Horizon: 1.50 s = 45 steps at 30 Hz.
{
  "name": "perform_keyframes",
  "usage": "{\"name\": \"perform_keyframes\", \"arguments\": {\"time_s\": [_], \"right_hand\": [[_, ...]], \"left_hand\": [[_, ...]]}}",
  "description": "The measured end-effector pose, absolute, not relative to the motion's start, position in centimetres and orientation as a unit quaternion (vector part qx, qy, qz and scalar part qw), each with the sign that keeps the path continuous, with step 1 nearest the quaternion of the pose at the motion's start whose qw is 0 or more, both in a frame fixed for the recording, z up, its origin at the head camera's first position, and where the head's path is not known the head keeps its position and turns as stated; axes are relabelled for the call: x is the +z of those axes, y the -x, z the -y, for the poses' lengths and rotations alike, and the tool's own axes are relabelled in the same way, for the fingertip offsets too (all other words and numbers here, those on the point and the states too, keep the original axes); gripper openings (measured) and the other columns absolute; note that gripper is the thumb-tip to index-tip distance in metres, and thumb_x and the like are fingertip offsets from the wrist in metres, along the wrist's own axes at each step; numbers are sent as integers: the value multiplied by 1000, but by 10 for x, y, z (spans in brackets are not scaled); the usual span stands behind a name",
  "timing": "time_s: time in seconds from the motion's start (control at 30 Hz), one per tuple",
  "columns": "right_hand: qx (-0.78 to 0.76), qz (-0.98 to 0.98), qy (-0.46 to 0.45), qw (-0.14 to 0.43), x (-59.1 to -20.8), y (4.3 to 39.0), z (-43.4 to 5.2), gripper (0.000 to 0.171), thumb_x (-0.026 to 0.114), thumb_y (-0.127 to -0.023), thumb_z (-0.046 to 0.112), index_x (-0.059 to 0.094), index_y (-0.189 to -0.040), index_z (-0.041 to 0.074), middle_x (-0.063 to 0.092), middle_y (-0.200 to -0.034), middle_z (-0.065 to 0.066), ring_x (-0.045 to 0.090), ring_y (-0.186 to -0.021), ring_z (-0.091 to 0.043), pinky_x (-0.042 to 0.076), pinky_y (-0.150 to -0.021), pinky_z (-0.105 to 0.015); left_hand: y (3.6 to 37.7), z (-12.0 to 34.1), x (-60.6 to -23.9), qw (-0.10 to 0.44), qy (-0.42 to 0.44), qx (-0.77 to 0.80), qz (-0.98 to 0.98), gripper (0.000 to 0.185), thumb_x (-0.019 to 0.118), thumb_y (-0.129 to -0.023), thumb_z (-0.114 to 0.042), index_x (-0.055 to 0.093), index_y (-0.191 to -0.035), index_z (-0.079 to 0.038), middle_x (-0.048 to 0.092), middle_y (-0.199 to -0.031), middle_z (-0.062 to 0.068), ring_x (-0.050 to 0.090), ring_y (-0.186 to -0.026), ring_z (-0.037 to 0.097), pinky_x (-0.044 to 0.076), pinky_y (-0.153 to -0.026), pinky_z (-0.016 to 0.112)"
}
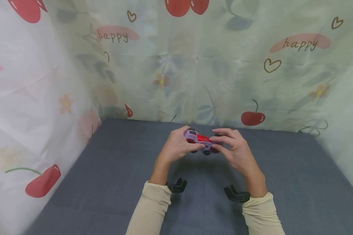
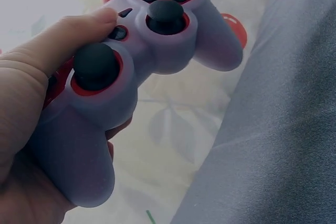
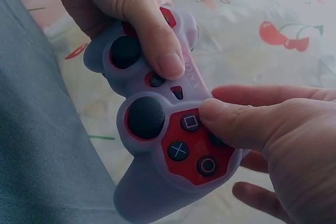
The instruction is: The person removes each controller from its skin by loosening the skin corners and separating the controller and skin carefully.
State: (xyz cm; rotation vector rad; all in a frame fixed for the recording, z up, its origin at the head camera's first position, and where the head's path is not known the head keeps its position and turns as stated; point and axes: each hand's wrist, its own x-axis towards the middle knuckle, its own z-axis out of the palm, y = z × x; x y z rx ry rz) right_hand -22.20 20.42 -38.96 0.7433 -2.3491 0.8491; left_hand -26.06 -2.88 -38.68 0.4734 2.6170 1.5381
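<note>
A red game controller [image 1: 204, 138] in a translucent pale-purple sleeve [image 3: 152, 190] is held up over the table between both hands. My left hand [image 1: 176, 145] grips its left side. The left thumb [image 2: 79, 32] lies across the front, its tip by the small middle buttons. From the other end, my right hand [image 1: 238, 150] pinches the top edge; its thumb [image 3: 236, 121] presses beside the square button, and the fingers reach behind. Two black thumbsticks [image 2: 165, 17] face the wrist cameras. The controller's back is hidden.
A grey cloth [image 1: 111, 182] covers the table. Patterned curtains [image 1: 194, 81] with cherries and the word "happy" hang behind it and at the sides. A black wrist mount [image 1: 177, 185] sits on the left wrist, and another mount [image 1: 236, 195] on the right.
</note>
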Motion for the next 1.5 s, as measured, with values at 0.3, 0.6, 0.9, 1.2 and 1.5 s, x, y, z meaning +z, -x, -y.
{"name": "perform_keyframes", "arguments": {"time_s": [0.3,0.6,0.9,1.2,1.5], "right_hand": [[292,869,-284,278,-391,224,-202,20,86,-75,-1,77,-89,12,69,-114,-9,55,-105,-25,47,-83,-40],[286,881,-295,235,-393,224,-202,16,82,-80,1,73,-89,11,68,-105,-5,52,-98,-20,47,-80,-38],[309,889,-283,184,-389,219,-208,14,77,-87,4,69,-93,13,68,-105,-2,51,-95,-17,46,-78,-29],[371,886,-258,103,-391,218,-210,7,67,-96,7,64,-102,11,60,-90,-1,50,-69,-8,47,-63,-23],[378,896,-232,36,-395,220,-205,5,63,-100,10,61,-103,7,59,-86,-4,50,-70,-9,48,-64,-25]], "left_hand": [[262,30,-388,35,-160,482,-861,52,87,-77,-47,64,-111,-15,68,-90,1,64,-75,19,55,-65,32],[262,28,-388,59,-169,458,-871,53,88,-77,-47,61,-111,-17,67,-91,1,63,-74,18,54,-64,31],[258,19,-386,99,-160,413,-891,62,90,-76,-41,58,-125,-18,67,-103,-3,65,-86,16,56,-71,29],[257,20,-388,107,-177,409,-889,46,90,-77,-34,58,-107,-20,66,-93,-1,63,-78,17,54,-66,29],[259,22,-388,107,-201,361,-904,49,89,-79,-31,58,-115,-18,65,-96,-1,62,-83,16,54,-70,29]]}}
